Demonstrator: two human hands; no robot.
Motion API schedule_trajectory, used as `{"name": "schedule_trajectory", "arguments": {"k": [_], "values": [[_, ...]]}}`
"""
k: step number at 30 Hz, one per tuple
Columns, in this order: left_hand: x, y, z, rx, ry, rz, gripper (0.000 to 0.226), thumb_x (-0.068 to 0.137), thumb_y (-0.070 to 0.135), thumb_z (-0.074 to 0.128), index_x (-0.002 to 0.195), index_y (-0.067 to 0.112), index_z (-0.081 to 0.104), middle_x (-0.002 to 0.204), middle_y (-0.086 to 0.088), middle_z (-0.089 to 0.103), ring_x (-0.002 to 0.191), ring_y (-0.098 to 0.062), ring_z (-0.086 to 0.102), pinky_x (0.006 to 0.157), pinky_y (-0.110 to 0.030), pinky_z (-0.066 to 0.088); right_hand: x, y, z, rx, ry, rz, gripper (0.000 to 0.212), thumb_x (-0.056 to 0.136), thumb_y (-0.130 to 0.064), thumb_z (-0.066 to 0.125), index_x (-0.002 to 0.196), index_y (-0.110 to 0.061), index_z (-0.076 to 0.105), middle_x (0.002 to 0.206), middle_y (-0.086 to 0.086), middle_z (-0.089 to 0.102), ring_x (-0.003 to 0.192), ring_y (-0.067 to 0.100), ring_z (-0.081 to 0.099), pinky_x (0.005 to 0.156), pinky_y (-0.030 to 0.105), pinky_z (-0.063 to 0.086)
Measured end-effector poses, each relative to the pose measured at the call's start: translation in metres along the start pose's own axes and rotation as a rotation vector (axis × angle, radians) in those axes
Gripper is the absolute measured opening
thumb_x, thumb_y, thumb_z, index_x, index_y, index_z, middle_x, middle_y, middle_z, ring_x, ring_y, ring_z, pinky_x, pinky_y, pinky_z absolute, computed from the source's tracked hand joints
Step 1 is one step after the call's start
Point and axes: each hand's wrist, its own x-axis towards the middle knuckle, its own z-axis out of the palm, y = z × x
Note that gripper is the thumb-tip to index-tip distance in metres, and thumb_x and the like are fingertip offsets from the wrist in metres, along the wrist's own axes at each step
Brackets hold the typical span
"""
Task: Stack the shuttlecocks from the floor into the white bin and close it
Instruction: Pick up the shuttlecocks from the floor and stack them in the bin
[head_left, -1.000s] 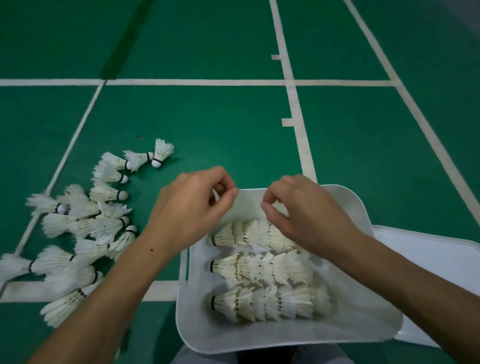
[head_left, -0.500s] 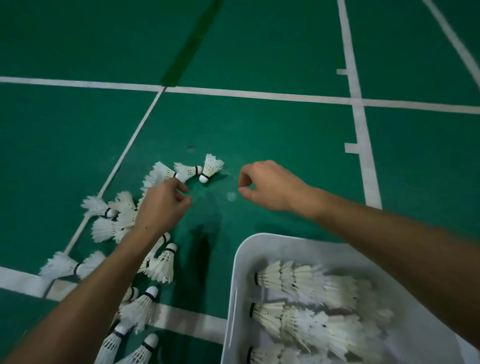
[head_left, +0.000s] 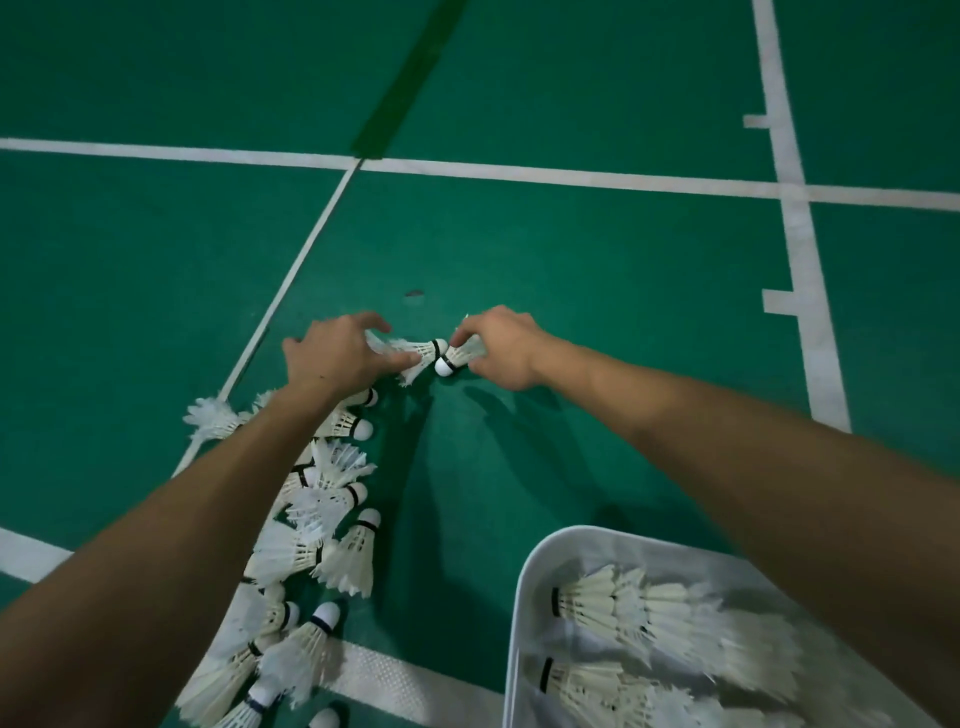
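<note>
Two white feather shuttlecocks lie cork to cork at the far end of the pile on the green floor. My left hand (head_left: 337, 356) grips the feathers of the left shuttlecock (head_left: 418, 353). My right hand (head_left: 498, 348) pinches the right shuttlecock (head_left: 457, 358) by its skirt. Several more loose shuttlecocks (head_left: 317, 525) trail back under my left forearm. The white bin (head_left: 540, 561) stands open at the lower right and holds rows of nested shuttlecocks (head_left: 618, 603); my right forearm hides part of it.
White court lines (head_left: 571, 179) cross the green floor ahead and to the right. A wide white line (head_left: 395, 680) runs under the near shuttlecocks, next to the bin's left wall. A small dark speck (head_left: 414, 293) lies just beyond my hands.
Both hands have moved from over the bin out to the far end of the pile. Each has taken hold of a shuttlecock there. The view has swung left, so the bin sits lower right.
</note>
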Motion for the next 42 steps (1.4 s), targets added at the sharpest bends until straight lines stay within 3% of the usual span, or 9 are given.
{"name": "schedule_trajectory", "arguments": {"k": [4, 9, 15, 18, 20, 24, 28, 32, 42], "values": [[-0.007, 0.018, 0.003, -0.036, -0.004, 0.101, 0.039, 0.08, 0.062, 0.081, 0.109, 0.039, 0.071, 0.093, 0.007, 0.071, 0.095, -0.019, 0.062, 0.099, -0.046, 0.036, -0.002, 0.007, 0.008, 0.111, -0.012, 0.064, 0.038, 0.097, -0.013, 0.059, 0.132, -0.023, 0.068, 0.142, 0.006, 0.064, 0.135, 0.028, 0.055, 0.115, 0.038, 0.044], [-0.025, 0.03, 0.007, -0.121, 0.104, 0.234, 0.033, 0.086, 0.045, 0.082, 0.117, 0.036, 0.073, 0.086, 0.011, 0.067, 0.091, -0.015, 0.068, 0.105, -0.051, 0.048, -0.032, 0.009, -0.004, 0.2, 0.059, 0.04, 0.033, 0.098, -0.013, 0.062, 0.13, -0.018, 0.07, 0.137, 0.005, 0.067, 0.125, 0.021, 0.062, 0.11, 0.034, 0.048], [-0.085, 0.057, -0.024, -0.409, 0.261, 0.362, 0.03, 0.087, 0.031, 0.081, 0.117, 0.032, 0.075, 0.107, 0.011, 0.077, 0.084, -0.014, 0.07, 0.085, -0.041, 0.061, -0.115, 0.007, -0.039, 0.218, 0.313, -0.045, 0.031, 0.095, -0.011, 0.065, 0.123, -0.02, 0.075, 0.123, -0.003, 0.075, 0.095, 0.009, 0.062, 0.103, 0.032, 0.051], [-0.13, 0.074, -0.049, -0.538, 0.332, 0.458, 0.031, 0.087, 0.025, 0.081, 0.118, 0.028, 0.074, 0.109, 0.014, 0.073, 0.089, -0.011, 0.069, 0.084, -0.04, 0.061, -0.177, 0.005, -0.061, 0.236, 0.446, -0.079, 0.028, 0.095, -0.012, 0.066, 0.119, -0.021, 0.077, 0.116, -0.008, 0.077, 0.078, -0.008, 0.057, 0.09, 0.016, 0.052], [-0.167, 0.085, -0.062, -0.6, 0.351, 0.544, 0.031, 0.089, 0.024, 0.081, 0.119, 0.025, 0.074, 0.109, 0.015, 0.072, 0.091, -0.006, 0.069, 0.085, -0.031, 0.059, -0.225, 0.003, -0.071, 0.269, 0.525, -0.102, 0.025, 0.094, -0.013, 0.068, 0.117, -0.02, 0.078, 0.11, -0.009, 0.077, 0.076, -0.018, 0.058, 0.077, 0.003, 0.045], [-0.242, 0.105, -0.076, -0.653, 0.335, 0.715, 0.03, 0.091, 0.024, 0.08, 0.12, 0.023, 0.074, 0.108, 0.014, 0.074, 0.093, 0.004, 0.066, 0.08, -0.01, 0.045, -0.325, 0.003, -0.074, 0.326, 0.624, -0.057, 0.024, 0.091, -0.014, 0.075, 0.112, -0.024, 0.078, 0.1, -0.012, 0.075, 0.075, -0.003, 0.063, 0.073, 0.008, 0.047], [-0.293, 0.119, -0.07, -0.653, 0.197, 0.851, 0.03, 0.092, 0.021, 0.079, 0.121, 0.027, 0.073, 0.116, 0.019, 0.073, 0.106, 0.002, 0.065, 0.089, -0.019, 0.048, -0.407, 0.013, -0.055, 0.354, 0.609, 0.086, 0.019, 0.092, -0.02, 0.078, 0.11, -0.028, 0.075, 0.097, -0.015, 0.074, 0.083, 0.005, 0.072, 0.077, 0.024, 0.06], [-0.318, 0.132, -0.042, -0.466, -0.07, 0.946, 0.034, 0.094, 0.032, 0.074, 0.125, 0.041, 0.066, 0.122, 0.023, 0.069, 0.109, -0.002, 0.062, 0.091, -0.036, 0.053, -0.451, 0.03, -0.021, 0.265, 0.555, 0.305, 0.021, 0.091, -0.023, 0.078, 0.109, -0.032, 0.073, 0.096, -0.02, 0.072, 0.08, -0.003, 0.07, 0.076, 0.02, 0.058], [-0.339, 0.211, 0.033, 0.21, -0.553, 1.147, 0.083, 0.085, 0.013, 0.064, 0.151, 0.054, 0.033, 0.082, 0.015, 0.05, 0.084, -0.017, 0.055, 0.058, -0.032, 0.042, -0.463, 0.049, 0.045, -0.132, 0.38, 0.656, 0.019, 0.091, -0.017, 0.06, 0.104, -0.018, 0.073, 0.097, 0.005, 0.075, 0.086, 0.029, 0.068, 0.076, 0.041, 0.058]]}}
